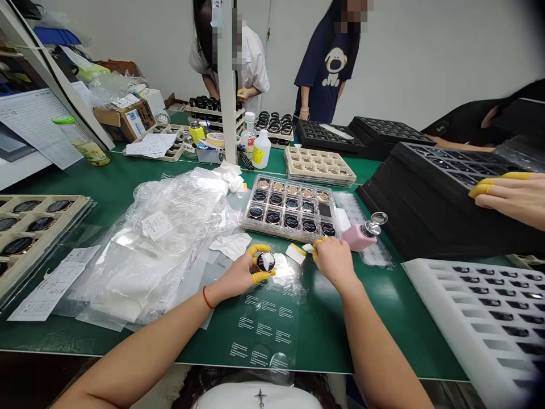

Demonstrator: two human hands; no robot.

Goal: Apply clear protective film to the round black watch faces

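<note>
Disc [266, 262] held in left hand [242, 271], right hand [334, 258] apart

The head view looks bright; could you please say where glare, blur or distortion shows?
Head view: highlights whiten parts of the bags and film. Head view: the white tray darkens and blurs at the frame's right edge. Head view: print on the disc is too small to read, and wide-angle stretch seems to lengthen the forearms.

Head view, forward-down (apparently near table [326, 341]).
</note>
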